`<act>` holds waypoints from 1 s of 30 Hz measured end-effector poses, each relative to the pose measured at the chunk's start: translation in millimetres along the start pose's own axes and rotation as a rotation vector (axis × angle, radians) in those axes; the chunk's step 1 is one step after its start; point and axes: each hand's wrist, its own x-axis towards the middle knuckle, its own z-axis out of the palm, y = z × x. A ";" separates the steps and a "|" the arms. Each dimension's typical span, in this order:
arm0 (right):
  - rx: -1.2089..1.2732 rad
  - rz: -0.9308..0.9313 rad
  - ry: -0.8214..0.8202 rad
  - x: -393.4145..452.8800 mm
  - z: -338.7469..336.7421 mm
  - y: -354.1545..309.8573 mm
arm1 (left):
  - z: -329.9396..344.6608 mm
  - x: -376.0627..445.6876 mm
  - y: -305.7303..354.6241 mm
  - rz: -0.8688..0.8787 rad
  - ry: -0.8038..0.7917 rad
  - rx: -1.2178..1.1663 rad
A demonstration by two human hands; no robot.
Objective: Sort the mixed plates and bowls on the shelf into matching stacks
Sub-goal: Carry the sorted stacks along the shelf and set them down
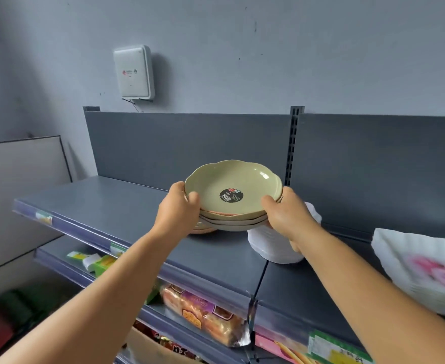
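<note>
Your left hand (pixel 178 206) and right hand (pixel 285 215) each grip a side of the green plate stack (pixel 232 195), apparently raised just above the shelf (pixel 127 203), beside white bowls (pixel 271 245)

We saw soft, even, rather dim light with faint shadows. A small glare spot sat on the green plate (pixel 232 190). Wide-angle bending curved the shelf (pixel 127 206) edges, and the white bag (pixel 426 271) at right was blurred.
</note>
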 end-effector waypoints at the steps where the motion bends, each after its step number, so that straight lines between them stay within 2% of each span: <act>1: 0.000 -0.005 -0.016 9.7 11.9 -1.7 | -3.8 8.8 -6.8 -0.019 0.013 -0.010; 5: -0.018 -0.012 -0.066 43.7 56.6 -9.0 | -12.7 39.9 -29.8 -0.085 0.045 0.017; 12: -0.020 0.044 -0.113 88.1 113.7 -1.2 | -15.8 87.5 -61.6 -0.143 0.007 0.084; 17: -0.105 0.087 -0.122 104.4 129.5 7.6 | -10.2 107.3 -75.3 -0.169 -0.032 0.127; 25: -0.230 0.144 -0.080 111.7 148.0 26.3 | -0.8 127.6 -103.4 -0.163 -0.149 0.010; 27: -0.196 0.182 -0.064 110.1 152.7 27.4 | -1.6 129.0 -107.5 -0.143 -0.190 -0.046; 30: -0.016 0.244 -0.051 110.9 159.0 27.8 | -5.6 139.3 -110.7 -0.123 -0.272 -0.113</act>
